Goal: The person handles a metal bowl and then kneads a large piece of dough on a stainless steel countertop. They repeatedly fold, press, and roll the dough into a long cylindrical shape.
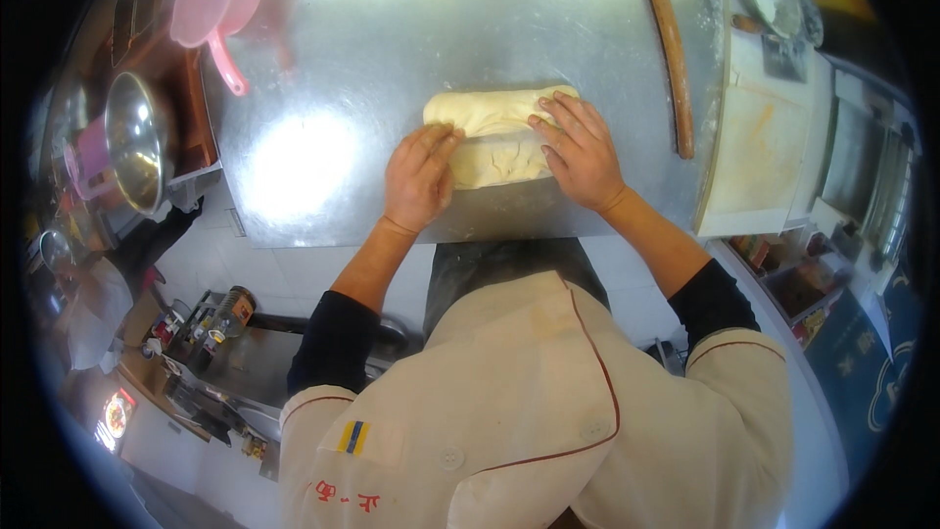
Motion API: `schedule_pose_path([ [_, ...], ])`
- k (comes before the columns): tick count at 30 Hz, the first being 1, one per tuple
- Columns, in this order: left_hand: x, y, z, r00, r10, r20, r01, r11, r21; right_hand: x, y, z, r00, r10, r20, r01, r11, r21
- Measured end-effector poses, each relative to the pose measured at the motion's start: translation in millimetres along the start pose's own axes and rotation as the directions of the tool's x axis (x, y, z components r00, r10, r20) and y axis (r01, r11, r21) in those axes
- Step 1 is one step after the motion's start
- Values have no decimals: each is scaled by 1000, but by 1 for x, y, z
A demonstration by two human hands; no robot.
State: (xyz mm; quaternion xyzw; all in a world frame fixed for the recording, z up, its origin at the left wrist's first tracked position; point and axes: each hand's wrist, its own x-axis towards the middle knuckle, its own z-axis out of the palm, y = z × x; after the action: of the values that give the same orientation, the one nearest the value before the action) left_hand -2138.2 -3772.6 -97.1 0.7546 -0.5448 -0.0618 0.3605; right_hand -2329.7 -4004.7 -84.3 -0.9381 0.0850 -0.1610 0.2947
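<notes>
A slab of pale yellow dough (477, 110) lies on the steel worktop (440, 29), close to its front edge. Its far side forms a thick rounded fold, while the near side is flatter and creased. At the dough's left end, my left hand (420, 176) grips the fold with bent fingers; the thumb is partly hidden. My right hand (584, 154) holds the other end, its fingers spread over the top and the thumb lower down near the creased part. Both hands cover the dough's short ends.
A wooden rolling pin (670, 51) lies along the worktop's right side. The pink plastic dipper (213, 4) rests at the far left, above a steel bowl (136, 143). A white board (764, 154) adjoins on the right. Another person (99, 308) stands at left.
</notes>
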Motion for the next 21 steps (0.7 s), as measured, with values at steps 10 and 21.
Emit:
schedule_pose_path([
  [10,52,17,-4,992,-124,38,120,989,86,31,-3,-8,994,83,75,-80,996,-42],
  [21,126,-14,8,738,-243,629,319,948,-8,87,39,11,864,208,458,-225,974,-17],
])
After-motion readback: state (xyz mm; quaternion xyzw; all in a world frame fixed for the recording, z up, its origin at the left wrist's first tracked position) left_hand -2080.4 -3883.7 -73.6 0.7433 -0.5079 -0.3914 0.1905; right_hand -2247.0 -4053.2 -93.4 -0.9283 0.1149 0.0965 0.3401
